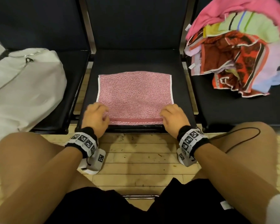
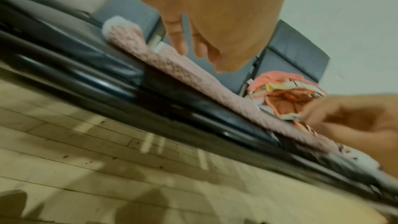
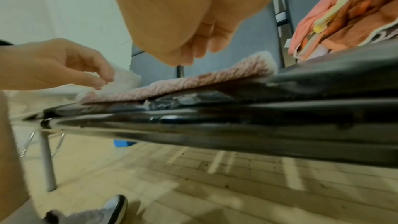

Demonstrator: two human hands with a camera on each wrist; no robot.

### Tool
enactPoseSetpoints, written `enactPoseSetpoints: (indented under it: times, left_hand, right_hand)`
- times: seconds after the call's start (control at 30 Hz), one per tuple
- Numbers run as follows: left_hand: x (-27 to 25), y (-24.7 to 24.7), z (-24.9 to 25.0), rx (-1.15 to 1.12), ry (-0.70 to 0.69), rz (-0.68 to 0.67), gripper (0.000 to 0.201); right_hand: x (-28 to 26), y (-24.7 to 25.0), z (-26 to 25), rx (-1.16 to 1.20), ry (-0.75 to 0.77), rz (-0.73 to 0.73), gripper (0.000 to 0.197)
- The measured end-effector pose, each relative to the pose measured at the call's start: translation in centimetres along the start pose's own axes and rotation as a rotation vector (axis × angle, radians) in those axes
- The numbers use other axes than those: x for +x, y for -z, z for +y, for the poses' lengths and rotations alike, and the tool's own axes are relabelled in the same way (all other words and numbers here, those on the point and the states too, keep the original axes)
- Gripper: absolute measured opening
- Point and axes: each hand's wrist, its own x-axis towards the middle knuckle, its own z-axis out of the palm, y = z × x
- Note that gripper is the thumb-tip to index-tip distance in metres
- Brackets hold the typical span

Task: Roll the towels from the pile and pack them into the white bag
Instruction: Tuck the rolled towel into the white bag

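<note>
A pink patterned towel (image 1: pixel 134 96) lies flat on the middle black seat (image 1: pixel 181 81), its darker band along the near edge. My left hand (image 1: pixel 95 118) hovers over the near left corner and my right hand (image 1: pixel 173 118) over the near right corner. In the wrist views the curled fingers of the left hand (image 2: pixel 194 49) and of the right hand (image 3: pixel 193 54) sit just above the towel (image 3: pixel 215 77) and hold nothing. The white bag (image 1: pixel 23 88) rests on the left seat. The towel pile (image 1: pixel 238 50) is heaped on the right seat.
The three black seats share a metal frame (image 3: pixel 215 122), with backrests behind them. A wooden floor (image 1: pixel 139 157) runs under the seats and between my bare knees. A thin black cable (image 1: pixel 242 139) crosses my right thigh.
</note>
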Motion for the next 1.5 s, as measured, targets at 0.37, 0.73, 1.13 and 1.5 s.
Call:
enactPoseSetpoints:
  times: [0.37, 0.73, 1.13, 1.5]
  left_hand:
    - [-1.3, -2.4, 0.4, 0.056, -0.099, -0.214, 0.035]
    - [-1.6, -1.9, 0.1, 0.098, 0.030, -0.146, 0.026]
    - [-1.0, -1.7, 0.8, 0.149, 0.027, -0.054, 0.037]
    - [-1.1, -1.9, 1.0, 0.062, -0.047, -0.203, 0.026]
  right_hand:
    - [-1.1, -1.8, -0.8, 0.012, -0.013, -0.123, 0.024]
    - [-0.1, -1.0, 0.0, 0.058, -0.067, -0.235, 0.035]
    - [-0.1, -1.2, -1.0, 0.004, -0.075, -0.048, 0.024]
    - [-0.5, -1.3, -2.3, -0.031, -0.074, -0.195, 0.026]
